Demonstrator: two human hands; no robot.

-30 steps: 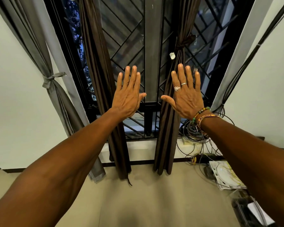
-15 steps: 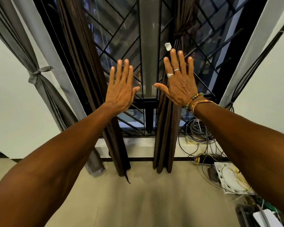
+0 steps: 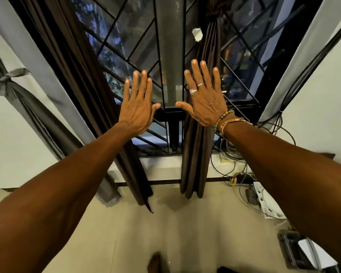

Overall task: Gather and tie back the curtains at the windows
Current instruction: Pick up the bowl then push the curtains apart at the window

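Note:
Two dark brown curtains hang at a barred window. The left brown curtain (image 3: 83, 79) hangs loose. The right brown curtain (image 3: 197, 154) is gathered and bound by a tie (image 3: 215, 13) near the top. At the far left a grey curtain (image 3: 28, 103) is knotted with a grey tie (image 3: 6, 79). My left hand (image 3: 137, 107) and my right hand (image 3: 204, 97) are held up flat in front of the window, fingers straight and spread, holding nothing. Neither hand touches a curtain.
A tangle of cables (image 3: 232, 152) hangs and lies at the right of the window sill (image 3: 161, 164). A white box (image 3: 268, 203) and dark equipment (image 3: 295, 251) sit on the floor at the right. A white scrap (image 3: 197, 34) is stuck on the window frame.
The view has moved closer to the window and tilted up. Both hands stay flat and spread, side by side, holding nothing.

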